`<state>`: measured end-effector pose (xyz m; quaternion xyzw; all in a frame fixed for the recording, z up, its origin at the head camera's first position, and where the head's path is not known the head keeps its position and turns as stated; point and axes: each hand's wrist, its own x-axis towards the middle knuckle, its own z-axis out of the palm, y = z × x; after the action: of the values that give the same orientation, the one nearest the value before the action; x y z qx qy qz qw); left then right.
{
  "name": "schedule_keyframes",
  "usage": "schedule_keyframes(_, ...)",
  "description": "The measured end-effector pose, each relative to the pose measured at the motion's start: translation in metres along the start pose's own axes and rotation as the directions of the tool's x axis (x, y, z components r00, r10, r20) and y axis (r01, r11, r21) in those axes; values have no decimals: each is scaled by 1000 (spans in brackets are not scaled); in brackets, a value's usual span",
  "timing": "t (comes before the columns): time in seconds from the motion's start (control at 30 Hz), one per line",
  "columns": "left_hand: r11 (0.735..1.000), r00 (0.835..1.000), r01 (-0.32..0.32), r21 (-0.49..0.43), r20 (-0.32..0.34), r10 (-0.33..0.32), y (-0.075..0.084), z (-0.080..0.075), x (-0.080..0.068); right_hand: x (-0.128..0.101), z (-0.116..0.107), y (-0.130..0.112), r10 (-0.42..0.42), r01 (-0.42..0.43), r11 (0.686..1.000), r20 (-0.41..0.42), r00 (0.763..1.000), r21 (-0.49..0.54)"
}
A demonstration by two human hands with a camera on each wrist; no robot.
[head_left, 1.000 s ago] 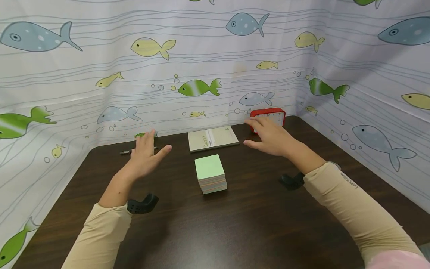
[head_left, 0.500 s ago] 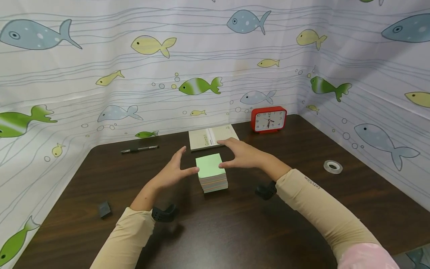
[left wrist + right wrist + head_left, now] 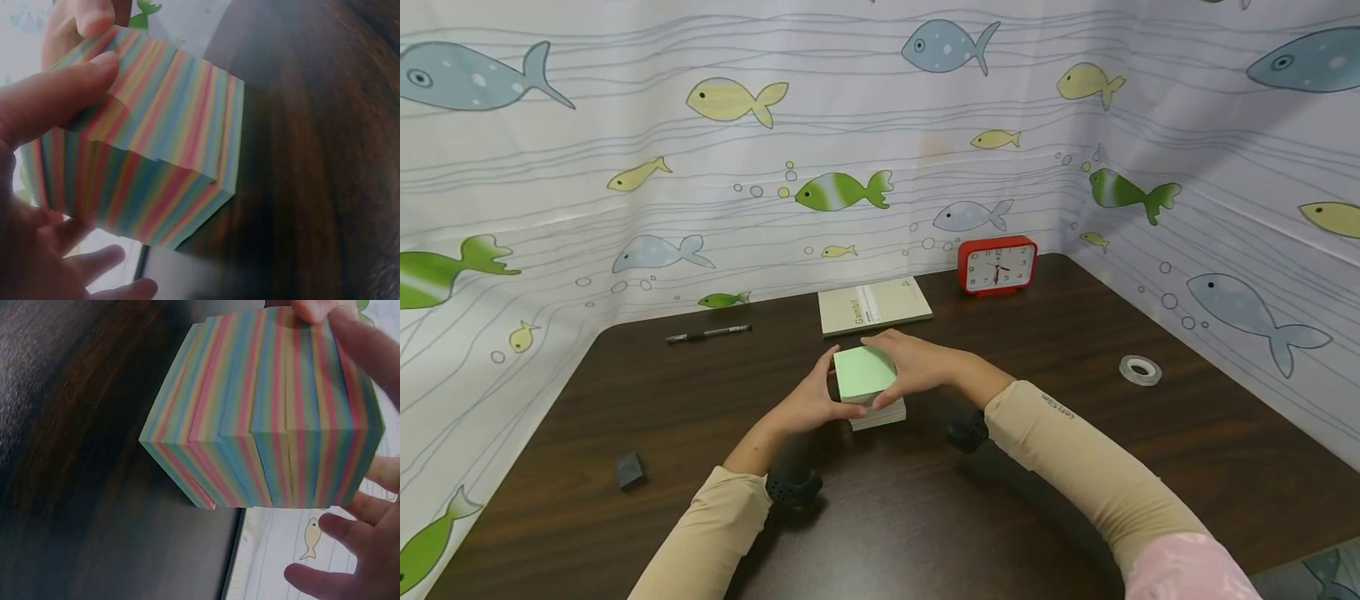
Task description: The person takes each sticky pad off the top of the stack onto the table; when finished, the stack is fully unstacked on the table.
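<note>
A block of stacked note paper [image 3: 865, 372], pale green on top, stands on the dark wooden table [image 3: 925, 517]. Its sides show pink, yellow, blue and green stripes, and some layers sit slightly offset. From the left, my left hand [image 3: 811, 406] grips the block's upper part, thumb across the front face. My right hand [image 3: 921, 367] holds the same upper part from the right, its thumb at the front near the left one. Up close in the left wrist view, both thumbs lie on the striped paper block [image 3: 162, 119]. The right wrist view shows the lower layers [image 3: 206, 444] uncovered by fingers.
Behind the block lies a pale "Gambit" notebook [image 3: 876, 307], with a red alarm clock [image 3: 997, 265] to its right. A pen [image 3: 707, 334] rests at the back left, a small dark block [image 3: 629, 471] at the left, a tape roll [image 3: 1140, 370] at the right. A fish-patterned curtain [image 3: 850, 108] surrounds the table.
Both hands have come inward and down from wide apart, and now grip the note paper block's sides. The clock, pen, tape roll and dark block have come into full view.
</note>
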<state>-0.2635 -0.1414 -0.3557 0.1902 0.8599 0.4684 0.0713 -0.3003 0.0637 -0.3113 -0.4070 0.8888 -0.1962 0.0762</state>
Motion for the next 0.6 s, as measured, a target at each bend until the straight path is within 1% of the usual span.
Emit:
schedule_keyframes(0.1,1000,999,-17,-8,-31,17,-2,2,1,3,1,-2,9,-9,999,2,1000,-32)
schedule_keyframes(0.2,1000,999,-6,-13,-37,6,12,0,-5,6,2,-4,25,-26,997,-5,1000,-71)
schedule_keyframes(0.33,1000,1000,5,-8,-18,-5,31,-3,-14,6,0,-4,45,-48,991,-27,999,-128)
schedule_keyframes(0.37,1000,1000,1,3,-18,-1,31,-3,-14,5,-1,-4,47,-51,990,-31,998,-131)
schedule_keyframes(0.43,1000,1000,1,16,-19,-1,26,-3,-11,3,-2,-3,56,-61,989,-41,998,-134)
schedule_keyframes(0.6,1000,1000,-10,27,-25,11,1,-1,1,-4,-7,5,62,-69,991,-65,996,-116)
